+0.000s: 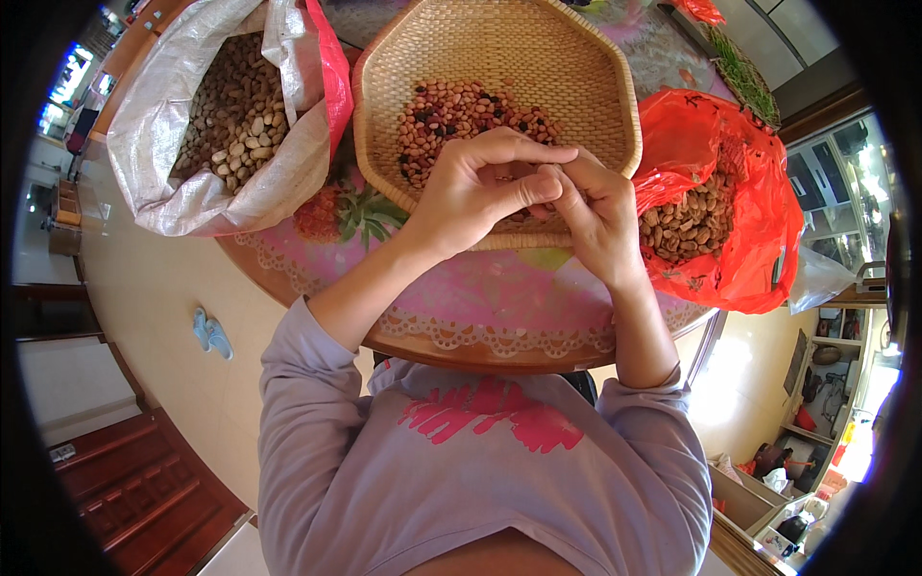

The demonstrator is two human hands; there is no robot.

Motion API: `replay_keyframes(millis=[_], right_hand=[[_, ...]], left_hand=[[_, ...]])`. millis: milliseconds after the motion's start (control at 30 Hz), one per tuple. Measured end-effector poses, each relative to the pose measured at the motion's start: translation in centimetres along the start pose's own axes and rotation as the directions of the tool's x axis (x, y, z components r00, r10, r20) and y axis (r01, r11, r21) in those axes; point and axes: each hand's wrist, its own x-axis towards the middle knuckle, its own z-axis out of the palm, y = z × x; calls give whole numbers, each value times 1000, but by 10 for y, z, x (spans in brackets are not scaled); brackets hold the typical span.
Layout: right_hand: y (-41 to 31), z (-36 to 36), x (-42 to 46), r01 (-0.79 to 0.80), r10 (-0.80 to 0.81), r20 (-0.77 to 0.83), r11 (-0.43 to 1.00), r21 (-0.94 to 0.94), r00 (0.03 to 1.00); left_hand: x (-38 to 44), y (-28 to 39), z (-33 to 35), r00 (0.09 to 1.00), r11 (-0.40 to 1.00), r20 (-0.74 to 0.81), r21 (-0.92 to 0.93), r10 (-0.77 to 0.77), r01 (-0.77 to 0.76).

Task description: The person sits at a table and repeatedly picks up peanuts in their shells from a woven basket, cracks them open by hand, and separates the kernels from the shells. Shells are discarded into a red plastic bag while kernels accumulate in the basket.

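Over the near part of a woven basket (497,36), my left hand (479,187) and my right hand (598,205) meet at the fingertips. The fingers are curled together, and whatever is between them is hidden. Shelled peanuts (461,108) in pink, red and dark shades lie in the basket, partly behind my hands. A white woven sack (158,144) at the left is full of unshelled peanuts (248,140). A red plastic bag (763,187) at the right holds brown peanut shells or peanuts in shell (688,223); I cannot tell which.
Everything stands on a round wooden table with a pink patterned tablecloth (490,302) with a lace-like edge. A clear plastic bag (821,277) hangs beside the red one. Blue slippers (212,333) lie on the floor at the left.
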Motion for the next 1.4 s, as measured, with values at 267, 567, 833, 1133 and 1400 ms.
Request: replay_keyframes(millis=[267, 567, 833, 1133, 1400], right_hand=[[-3, 4, -1, -34, 35, -30, 999, 36, 999], [-4, 4, -3, 41, -42, -42, 999, -16, 998], [-3, 1, 0, -1, 5, -35, 994, 110, 999], [-12, 7, -3, -37, 39, -35, 996, 78, 999], [-10, 8, -2, -23, 17, -57, 995, -100, 998]], left_hand=[[-3, -2, 9, 981, 959, -109, -250, -162, 130], [-4, -2, 13, 980, 953, -128, -283, -152, 111], [0, -4, 10, 992, 953, -78, -295, -97, 70], [-4, 1, 11, 991, 986, -91, -143, -97, 84], [-5, -2, 14, 972, 982, -178, -137, -152, 128]])
